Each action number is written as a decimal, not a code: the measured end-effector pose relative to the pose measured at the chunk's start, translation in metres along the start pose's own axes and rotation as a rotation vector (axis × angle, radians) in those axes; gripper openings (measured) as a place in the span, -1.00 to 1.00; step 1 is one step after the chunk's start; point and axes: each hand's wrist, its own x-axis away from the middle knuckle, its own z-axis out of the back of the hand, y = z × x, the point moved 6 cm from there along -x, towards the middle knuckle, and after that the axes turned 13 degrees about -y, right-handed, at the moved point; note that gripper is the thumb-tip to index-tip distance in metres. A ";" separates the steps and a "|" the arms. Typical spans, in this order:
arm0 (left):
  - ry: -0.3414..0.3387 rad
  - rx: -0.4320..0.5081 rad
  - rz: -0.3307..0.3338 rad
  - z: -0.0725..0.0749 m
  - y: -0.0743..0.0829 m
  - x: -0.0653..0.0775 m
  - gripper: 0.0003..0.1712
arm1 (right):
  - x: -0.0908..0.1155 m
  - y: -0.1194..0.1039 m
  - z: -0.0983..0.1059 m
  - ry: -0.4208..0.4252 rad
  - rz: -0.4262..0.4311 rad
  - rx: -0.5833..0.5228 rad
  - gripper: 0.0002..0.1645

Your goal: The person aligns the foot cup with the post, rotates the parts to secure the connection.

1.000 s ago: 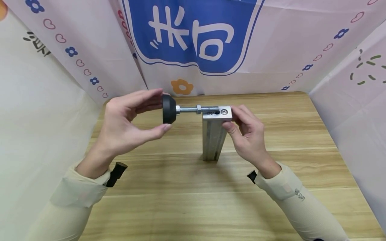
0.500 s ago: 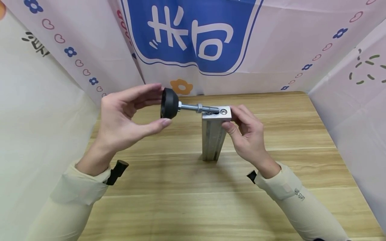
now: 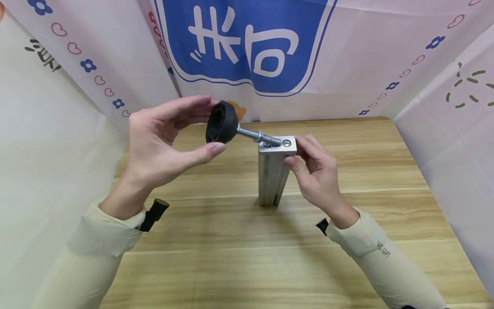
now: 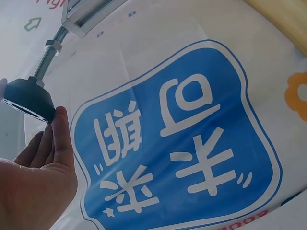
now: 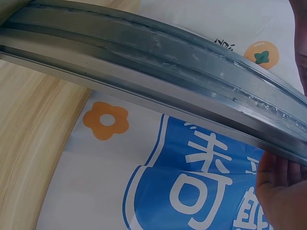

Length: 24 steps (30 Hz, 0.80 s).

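Observation:
My left hand [image 3: 148, 146] pinches a levelling foot by its black cup-shaped base [image 3: 228, 122], thumb on the near side and fingers on the far side. From the base a threaded rod [image 3: 248, 132] with a hex nut [image 3: 260, 136] slants down to the top of an upright aluminium profile [image 3: 270, 178]. The rod's tip lies over the hole between two screws in the end plate [image 3: 287, 148]; whether it enters the hole I cannot tell. My right hand [image 3: 318, 174] grips the profile near its top. In the left wrist view, fingers [image 4: 61, 134] touch the base's rim.
The profile stands on a wood-grain table [image 3: 231, 262]. Behind it hangs a white cloth with a large blue printed sign [image 3: 247, 73]. White cloth walls [image 3: 50, 141] close off the left and right sides. Each sleeve cuff has a small black device at it.
My left hand has raised the levelling foot's base and tilted it, so its hollow underside shows and the rod slopes down to the right. The right hand and profile have stayed put.

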 end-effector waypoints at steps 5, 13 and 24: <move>-0.004 -0.001 -0.018 -0.001 0.003 -0.007 -0.23 | 0.000 -0.001 0.000 0.002 -0.002 0.002 -0.33; -0.011 0.034 -0.052 -0.005 0.006 -0.018 -0.26 | 0.000 -0.001 0.000 0.002 -0.001 -0.001 -0.35; -0.008 0.060 -0.082 -0.011 0.009 -0.031 -0.33 | 0.000 -0.001 0.000 -0.008 0.006 -0.007 -0.32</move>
